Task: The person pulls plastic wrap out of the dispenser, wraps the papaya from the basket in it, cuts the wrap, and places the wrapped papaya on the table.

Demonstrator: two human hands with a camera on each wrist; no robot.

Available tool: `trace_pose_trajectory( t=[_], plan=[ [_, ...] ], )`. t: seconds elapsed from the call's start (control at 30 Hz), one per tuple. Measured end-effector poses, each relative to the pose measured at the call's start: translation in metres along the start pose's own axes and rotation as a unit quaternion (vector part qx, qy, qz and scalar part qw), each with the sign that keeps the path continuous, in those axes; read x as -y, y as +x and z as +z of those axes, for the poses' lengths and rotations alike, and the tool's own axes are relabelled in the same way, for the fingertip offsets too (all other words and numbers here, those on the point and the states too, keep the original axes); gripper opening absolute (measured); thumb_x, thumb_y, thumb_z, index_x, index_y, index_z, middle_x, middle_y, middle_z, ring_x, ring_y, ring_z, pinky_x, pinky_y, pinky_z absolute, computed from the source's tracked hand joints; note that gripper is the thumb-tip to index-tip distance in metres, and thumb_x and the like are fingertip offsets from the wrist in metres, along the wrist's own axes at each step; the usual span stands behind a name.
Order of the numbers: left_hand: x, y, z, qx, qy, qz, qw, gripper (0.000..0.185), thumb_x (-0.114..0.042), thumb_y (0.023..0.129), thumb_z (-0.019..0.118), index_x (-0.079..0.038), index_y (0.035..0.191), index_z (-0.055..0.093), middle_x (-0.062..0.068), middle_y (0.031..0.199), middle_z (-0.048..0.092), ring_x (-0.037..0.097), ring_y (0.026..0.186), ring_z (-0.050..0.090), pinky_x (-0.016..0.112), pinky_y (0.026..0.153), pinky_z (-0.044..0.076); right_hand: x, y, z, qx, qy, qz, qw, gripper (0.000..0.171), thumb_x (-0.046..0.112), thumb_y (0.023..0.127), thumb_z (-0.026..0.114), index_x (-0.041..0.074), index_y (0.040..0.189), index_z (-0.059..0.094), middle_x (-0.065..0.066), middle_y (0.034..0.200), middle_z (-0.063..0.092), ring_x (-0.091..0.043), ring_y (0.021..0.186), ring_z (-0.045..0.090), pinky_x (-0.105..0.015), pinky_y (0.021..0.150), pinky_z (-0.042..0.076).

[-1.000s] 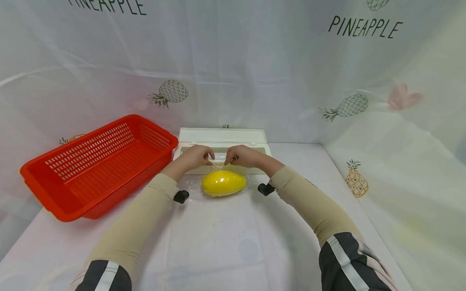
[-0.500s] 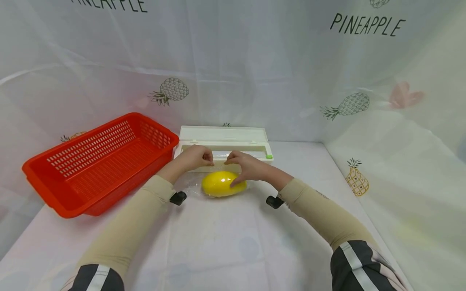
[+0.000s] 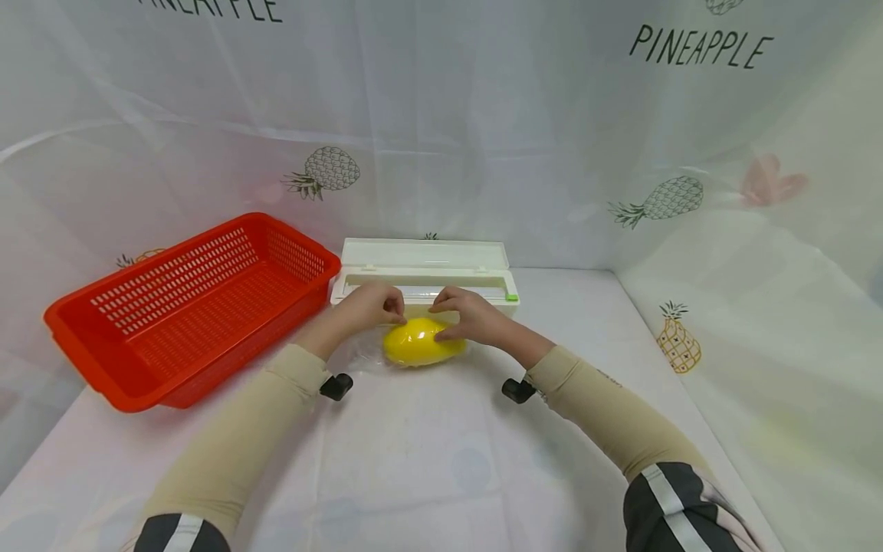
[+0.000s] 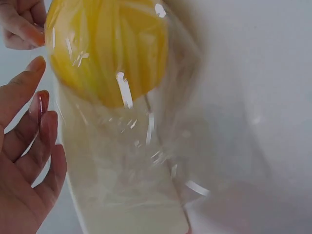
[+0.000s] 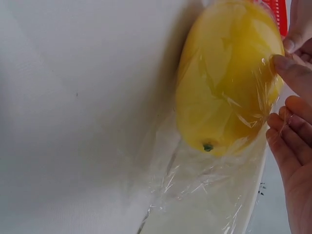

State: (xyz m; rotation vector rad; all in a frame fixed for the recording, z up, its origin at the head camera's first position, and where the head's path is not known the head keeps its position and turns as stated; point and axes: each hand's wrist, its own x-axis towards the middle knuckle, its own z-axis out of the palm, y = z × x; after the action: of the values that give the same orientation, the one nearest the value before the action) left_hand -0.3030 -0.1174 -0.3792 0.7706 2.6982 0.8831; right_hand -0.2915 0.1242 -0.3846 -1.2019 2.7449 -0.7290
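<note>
A shiny yellow oval fruit (image 3: pixel 422 343) with a small green tip lies in front of the white plastic-wrap dispenser (image 3: pixel 428 290), whose lid stands up. Clear plastic wrap (image 4: pixel 126 131) covers the fruit and trails to its left and right, creased and glossy. At the fruit's upper left, my left hand (image 3: pixel 369 307) pinches the wrap with its fingertips. My right hand (image 3: pixel 476 316) has its thumb (image 5: pixel 287 68) touching the fruit's far side through the wrap. Its other fingers are loosely bent, spread from the thumb, with film across their tips.
A red slatted basket (image 3: pixel 189 383) stands at the left, its right end beside the dispenser. A green slider (image 3: pixel 511 297) sits at the dispenser's right end. A patterned curtain (image 3: pixel 469 169) hangs behind the white-covered table (image 3: pixel 414 475).
Both hands were pinching film above the fruit. My right fingers have since spread, the thumb coming down onto the fruit. The left fingertips have lowered to the fruit's top. The fruit shifted slightly back.
</note>
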Motion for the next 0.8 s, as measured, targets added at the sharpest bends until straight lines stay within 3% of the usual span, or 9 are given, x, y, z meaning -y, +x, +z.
trace_pose_trajectory(
  t=[0.3,0.53,0.8],
  plan=[
    [0.006,-0.005,0.008,-0.007,-0.025,-0.009,0.9996,0.010,-0.013,0.085,0.077,-0.011,0.079,0.068,-0.001,0.077,0.065,0.020,0.079,0.056,0.032,0.078,0.049,0.001,0.004,0.003,-0.018,0.004,-0.003,1.000,0.039,0.019,0.079,0.083,-0.001,0.111,0.072,-0.005,0.105,0.060,-0.020,0.097,0.059,-0.033,0.088,0.052],
    [0.003,-0.010,0.011,-0.029,0.005,-0.052,0.9982,0.009,-0.016,0.086,0.076,-0.013,0.080,0.070,-0.001,0.079,0.065,0.021,0.081,0.055,0.033,0.080,0.049,0.002,0.007,0.009,-0.035,0.005,0.013,0.999,0.035,0.018,0.081,0.081,0.001,0.110,0.073,-0.003,0.104,0.060,-0.016,0.093,0.058,-0.023,0.084,0.051],
    [0.004,-0.020,0.020,-0.082,0.062,-0.040,0.9938,0.009,-0.018,0.085,0.077,-0.013,0.082,0.070,-0.002,0.078,0.061,0.019,0.076,0.055,0.032,0.074,0.050,0.007,0.004,0.018,-0.062,0.010,0.029,0.998,0.033,0.017,0.083,0.078,0.001,0.112,0.072,-0.003,0.108,0.062,-0.017,0.096,0.058,-0.024,0.085,0.050]
  ],
)
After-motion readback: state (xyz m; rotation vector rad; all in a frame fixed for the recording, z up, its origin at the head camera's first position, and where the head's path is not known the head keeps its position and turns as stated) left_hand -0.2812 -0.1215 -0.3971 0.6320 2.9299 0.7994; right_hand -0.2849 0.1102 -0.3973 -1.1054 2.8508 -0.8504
